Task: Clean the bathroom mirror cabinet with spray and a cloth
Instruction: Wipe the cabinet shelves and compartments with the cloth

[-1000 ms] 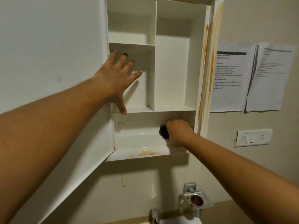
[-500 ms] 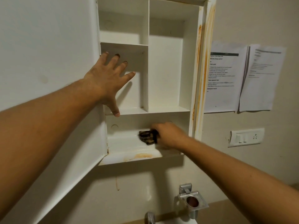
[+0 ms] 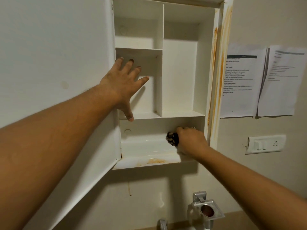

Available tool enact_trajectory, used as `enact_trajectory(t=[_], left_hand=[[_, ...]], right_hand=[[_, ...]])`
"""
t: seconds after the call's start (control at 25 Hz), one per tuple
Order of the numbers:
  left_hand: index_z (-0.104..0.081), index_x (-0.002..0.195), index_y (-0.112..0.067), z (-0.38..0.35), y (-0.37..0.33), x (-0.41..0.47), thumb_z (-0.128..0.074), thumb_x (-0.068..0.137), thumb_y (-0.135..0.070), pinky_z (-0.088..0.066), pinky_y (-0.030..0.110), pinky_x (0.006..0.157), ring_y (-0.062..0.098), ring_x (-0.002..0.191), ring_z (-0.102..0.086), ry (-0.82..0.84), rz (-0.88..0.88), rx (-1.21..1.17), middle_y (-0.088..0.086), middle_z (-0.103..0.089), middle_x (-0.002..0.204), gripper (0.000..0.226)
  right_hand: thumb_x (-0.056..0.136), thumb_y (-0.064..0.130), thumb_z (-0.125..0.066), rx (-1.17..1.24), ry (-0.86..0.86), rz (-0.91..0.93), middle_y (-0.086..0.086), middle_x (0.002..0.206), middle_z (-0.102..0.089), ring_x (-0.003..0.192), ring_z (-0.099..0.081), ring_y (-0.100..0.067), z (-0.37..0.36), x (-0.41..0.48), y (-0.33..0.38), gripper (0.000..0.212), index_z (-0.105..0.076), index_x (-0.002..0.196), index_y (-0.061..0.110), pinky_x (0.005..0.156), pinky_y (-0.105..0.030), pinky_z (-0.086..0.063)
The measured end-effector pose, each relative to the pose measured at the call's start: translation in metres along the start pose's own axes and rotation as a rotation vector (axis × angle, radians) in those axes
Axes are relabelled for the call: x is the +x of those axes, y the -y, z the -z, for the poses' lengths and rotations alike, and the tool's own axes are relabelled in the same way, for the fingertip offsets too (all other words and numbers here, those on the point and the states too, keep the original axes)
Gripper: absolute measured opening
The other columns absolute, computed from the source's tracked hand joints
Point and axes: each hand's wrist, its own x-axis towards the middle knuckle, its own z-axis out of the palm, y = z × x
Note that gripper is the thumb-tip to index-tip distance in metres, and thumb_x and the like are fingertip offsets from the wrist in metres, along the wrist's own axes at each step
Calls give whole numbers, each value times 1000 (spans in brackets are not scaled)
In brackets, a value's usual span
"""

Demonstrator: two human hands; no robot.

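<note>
The white mirror cabinet hangs open on the wall, its shelves bare. Its door is swung out to the left. My left hand presses flat with spread fingers against the door's inner edge, thumb pointing down. My right hand is inside the bottom compartment at its right end and grips a dark patterned cloth against the shelf floor. Rust-orange stains mark the bottom ledge and the right frame. No spray bottle is in view.
Two printed sheets are stuck on the wall to the right of the cabinet. A white switch plate sits below them. A metal holder and a tap stand under the cabinet.
My right hand slid the cloth left along the bottom shelf, then back to the right end. My left hand stayed pressed on the door.
</note>
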Motion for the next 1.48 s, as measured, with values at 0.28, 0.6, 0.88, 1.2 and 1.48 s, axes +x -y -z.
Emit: enact_trajectory(t=[0.28,0.6,0.88,1.2,1.48], left_hand=[[7,162,-28,0,-1,1,-58,48,-102,-7,63,124,43,155,-3,2,-5,-13,15,-6,170,151],[8,163,-28,0,-3,1,-60,49,-101,-6,63,124,42,156,-1,1,3,-1,15,-4,170,150],[10,161,-28,0,-4,1,-62,52,-98,-6,64,124,42,157,2,9,10,13,15,-1,171,149],[12,162,-27,2,-4,-10,-48,53,-104,-1,60,126,42,157,4,29,34,35,16,0,171,146],[15,162,-24,3,-8,-17,-36,48,-109,2,69,120,48,154,12,-16,140,131,19,6,170,151]], right_hand=[[96,6,-58,1494,-742,-843,-1,117,-62,97,-61,-21,0,15,72,17,-60,109,17,82,-32,-46],[92,9,-67,1184,-516,-406,3,104,-65,90,-65,-15,-14,23,154,17,-67,107,18,74,-29,-55],[96,14,-63,601,-327,222,-1,89,-66,80,-64,-21,-13,37,166,10,-67,105,16,61,-25,-39],[100,35,-62,122,-105,813,-1,113,-69,97,-68,-25,10,43,99,22,-73,117,25,78,-39,-59],[94,10,-65,730,-268,70,7,81,-68,69,-61,-9,-8,20,45,19,-78,101,22,63,-24,-49]])
